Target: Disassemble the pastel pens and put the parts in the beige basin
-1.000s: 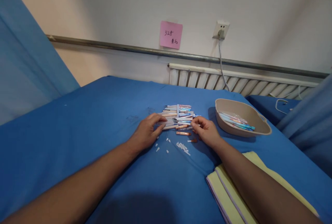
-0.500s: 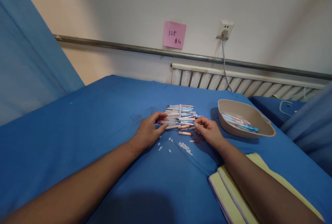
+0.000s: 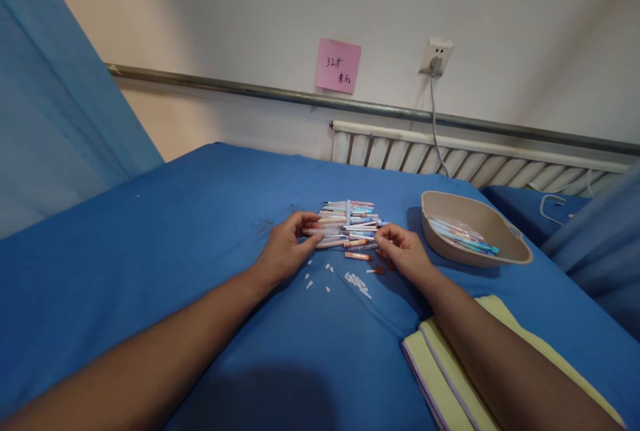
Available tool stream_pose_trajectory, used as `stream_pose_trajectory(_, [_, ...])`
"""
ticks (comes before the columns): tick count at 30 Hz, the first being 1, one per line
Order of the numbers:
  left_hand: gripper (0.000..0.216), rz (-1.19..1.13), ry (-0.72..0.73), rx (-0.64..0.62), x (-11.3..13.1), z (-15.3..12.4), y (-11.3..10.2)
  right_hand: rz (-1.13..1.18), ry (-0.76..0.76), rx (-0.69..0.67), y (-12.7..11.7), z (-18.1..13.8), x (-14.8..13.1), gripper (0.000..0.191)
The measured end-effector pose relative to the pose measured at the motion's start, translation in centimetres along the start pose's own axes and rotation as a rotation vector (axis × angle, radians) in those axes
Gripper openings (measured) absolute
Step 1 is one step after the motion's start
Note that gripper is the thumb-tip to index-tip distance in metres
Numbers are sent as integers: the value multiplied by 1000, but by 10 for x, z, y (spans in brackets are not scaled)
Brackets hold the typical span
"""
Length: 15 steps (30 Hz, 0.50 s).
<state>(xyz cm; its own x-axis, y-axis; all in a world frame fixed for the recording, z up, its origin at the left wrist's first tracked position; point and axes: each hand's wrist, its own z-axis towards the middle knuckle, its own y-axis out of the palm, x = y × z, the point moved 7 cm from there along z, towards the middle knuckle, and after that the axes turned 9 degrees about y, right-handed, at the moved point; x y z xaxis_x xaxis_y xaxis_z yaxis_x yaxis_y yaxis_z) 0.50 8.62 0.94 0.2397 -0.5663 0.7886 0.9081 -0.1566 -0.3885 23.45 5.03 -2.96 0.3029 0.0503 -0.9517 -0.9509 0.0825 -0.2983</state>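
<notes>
The pen parts lie in a heap between our two hands, mid-scene on the blue cloth. Our left hand has thumb and fingers parted around the heap's left ends; we cannot tell whether they grip one. Our right hand has its fingers pinched on the right end of a thin white stick. We expect light, stiff, smooth parts that roll; slim ones, best taken near an end, may bend.

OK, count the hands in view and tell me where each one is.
2. The left hand is at the left end of the pens; the right hand is at their right end. No other hand shows.
</notes>
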Motion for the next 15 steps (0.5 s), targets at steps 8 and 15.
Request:
stream_pose_trajectory(8, [36, -32, -48, -50, 0, -1, 6, 9, 10, -9, 0, -1, -4, 24])
stream_pose_trajectory(15, [35, -144, -87, -121, 9, -7, 19, 56, 47, -165, 24, -11, -11, 25])
